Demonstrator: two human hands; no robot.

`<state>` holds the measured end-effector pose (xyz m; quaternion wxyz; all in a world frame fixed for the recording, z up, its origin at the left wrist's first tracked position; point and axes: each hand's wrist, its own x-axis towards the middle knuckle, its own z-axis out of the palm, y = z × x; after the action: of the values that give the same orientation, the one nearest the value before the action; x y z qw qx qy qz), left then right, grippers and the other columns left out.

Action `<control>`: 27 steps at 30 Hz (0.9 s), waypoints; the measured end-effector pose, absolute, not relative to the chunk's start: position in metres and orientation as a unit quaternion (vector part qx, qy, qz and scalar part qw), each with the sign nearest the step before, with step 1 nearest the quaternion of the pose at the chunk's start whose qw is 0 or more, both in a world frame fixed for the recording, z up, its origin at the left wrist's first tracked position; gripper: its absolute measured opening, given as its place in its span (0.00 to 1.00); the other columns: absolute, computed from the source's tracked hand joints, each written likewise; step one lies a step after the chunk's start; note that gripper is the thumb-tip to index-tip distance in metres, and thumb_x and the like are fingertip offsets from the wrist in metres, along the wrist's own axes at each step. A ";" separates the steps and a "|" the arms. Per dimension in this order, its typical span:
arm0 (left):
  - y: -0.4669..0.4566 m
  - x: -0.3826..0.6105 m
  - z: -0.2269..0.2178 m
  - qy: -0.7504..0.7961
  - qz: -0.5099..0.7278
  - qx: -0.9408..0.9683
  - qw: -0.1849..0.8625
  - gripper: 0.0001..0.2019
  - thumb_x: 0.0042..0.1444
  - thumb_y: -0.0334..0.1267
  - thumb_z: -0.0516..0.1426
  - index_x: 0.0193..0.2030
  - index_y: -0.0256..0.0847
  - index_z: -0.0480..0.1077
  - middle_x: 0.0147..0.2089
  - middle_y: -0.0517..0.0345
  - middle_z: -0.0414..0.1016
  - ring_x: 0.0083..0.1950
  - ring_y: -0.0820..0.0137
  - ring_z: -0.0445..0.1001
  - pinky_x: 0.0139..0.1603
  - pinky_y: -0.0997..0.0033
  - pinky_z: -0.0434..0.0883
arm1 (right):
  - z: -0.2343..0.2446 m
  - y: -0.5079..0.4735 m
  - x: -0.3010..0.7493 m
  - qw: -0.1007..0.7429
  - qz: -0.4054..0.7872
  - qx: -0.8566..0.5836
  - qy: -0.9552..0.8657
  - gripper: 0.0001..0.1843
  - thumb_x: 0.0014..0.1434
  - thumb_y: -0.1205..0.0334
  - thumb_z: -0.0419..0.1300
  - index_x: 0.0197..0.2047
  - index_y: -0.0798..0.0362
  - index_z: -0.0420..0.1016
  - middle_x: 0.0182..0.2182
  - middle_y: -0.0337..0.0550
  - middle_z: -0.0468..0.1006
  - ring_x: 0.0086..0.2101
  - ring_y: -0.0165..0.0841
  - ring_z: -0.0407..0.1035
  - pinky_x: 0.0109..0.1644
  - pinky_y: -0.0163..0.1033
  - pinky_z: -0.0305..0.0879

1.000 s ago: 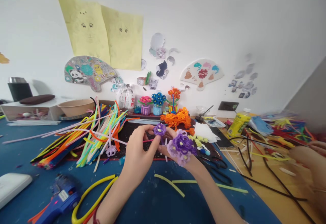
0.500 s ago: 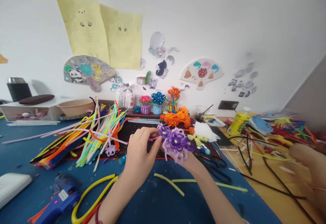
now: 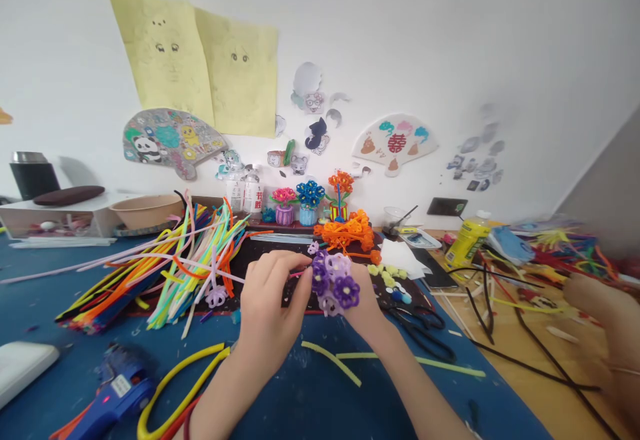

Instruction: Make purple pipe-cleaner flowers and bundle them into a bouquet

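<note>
A bunch of purple and lilac pipe-cleaner flowers [image 3: 345, 290] is held up over the middle of the work area, its blooms facing me. My right hand [image 3: 364, 297] is closed around it from behind; the blooms hide most of the fingers and the stems. At the left edge of the bunch, my left hand [image 3: 273, 297] pinches with thumb and forefinger against a purple bloom. A thin pink piece shows behind that hand. One loose lilac flower [image 3: 217, 296] lies left of my left hand, by a big pile of coloured pipe cleaners [image 3: 175, 267].
A blue glue gun [image 3: 117, 387] with a red light lies at front left beside a yellow loop [image 3: 150, 400]. Black scissors [image 3: 423, 333] rest right of my wrist. Orange flowers [image 3: 345, 232] and small potted ones stand behind. Another person's blurred hand [image 3: 595, 307] is at right.
The bunch has turned and shifted slightly left, so a dark purple bloom now faces me at its right side. More of my right hand shows behind it. My left hand stays at its edge.
</note>
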<state>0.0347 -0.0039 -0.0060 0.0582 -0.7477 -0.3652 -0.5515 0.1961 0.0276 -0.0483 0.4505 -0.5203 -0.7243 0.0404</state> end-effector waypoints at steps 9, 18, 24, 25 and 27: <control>-0.010 0.043 -0.013 -0.317 -0.439 -0.819 0.188 0.15 0.57 0.43 0.59 0.48 0.39 0.70 0.45 0.52 0.78 0.45 0.61 0.70 0.46 0.60 0.60 | -0.029 0.016 0.193 0.357 -0.034 -0.602 -0.713 0.08 0.57 0.67 0.53 0.31 0.53 0.73 0.27 0.41 0.78 0.29 0.34 0.71 0.30 0.34 0.54; -0.013 0.045 -0.013 -0.293 -0.417 -0.830 0.227 0.12 0.58 0.41 0.59 0.47 0.40 0.71 0.44 0.56 0.80 0.43 0.64 0.72 0.48 0.60 0.58 | -0.031 0.020 0.191 0.300 -0.062 -0.631 -0.713 0.08 0.58 0.65 0.54 0.27 0.53 0.69 0.25 0.40 0.76 0.25 0.31 0.68 0.27 0.34 0.49; -0.014 0.046 -0.011 -0.299 -0.420 -0.823 0.238 0.08 0.60 0.36 0.56 0.45 0.41 0.71 0.42 0.57 0.80 0.40 0.68 0.73 0.47 0.62 0.58 | -0.033 0.021 0.191 0.286 -0.056 -0.639 -0.712 0.09 0.59 0.65 0.54 0.27 0.52 0.69 0.24 0.39 0.75 0.25 0.31 0.67 0.27 0.35 0.48; -0.014 0.046 -0.011 -0.299 -0.419 -0.824 0.237 0.08 0.60 0.36 0.56 0.45 0.41 0.71 0.43 0.57 0.80 0.41 0.68 0.73 0.48 0.62 0.58 | -0.033 0.021 0.191 0.283 -0.057 -0.642 -0.710 0.09 0.59 0.65 0.54 0.27 0.52 0.69 0.24 0.39 0.75 0.25 0.31 0.66 0.27 0.35 0.47; -0.013 0.045 -0.012 -0.298 -0.418 -0.827 0.229 0.08 0.60 0.36 0.56 0.45 0.41 0.71 0.43 0.58 0.80 0.41 0.68 0.73 0.48 0.62 0.58 | -0.033 0.021 0.191 0.284 -0.060 -0.645 -0.707 0.08 0.58 0.65 0.55 0.27 0.52 0.69 0.24 0.39 0.75 0.24 0.31 0.66 0.27 0.35 0.47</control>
<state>0.0451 -0.0128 -0.0121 0.2293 -0.8266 -0.2982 -0.4185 0.1913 0.0213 -0.0334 0.2838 -0.6454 -0.7067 -0.0597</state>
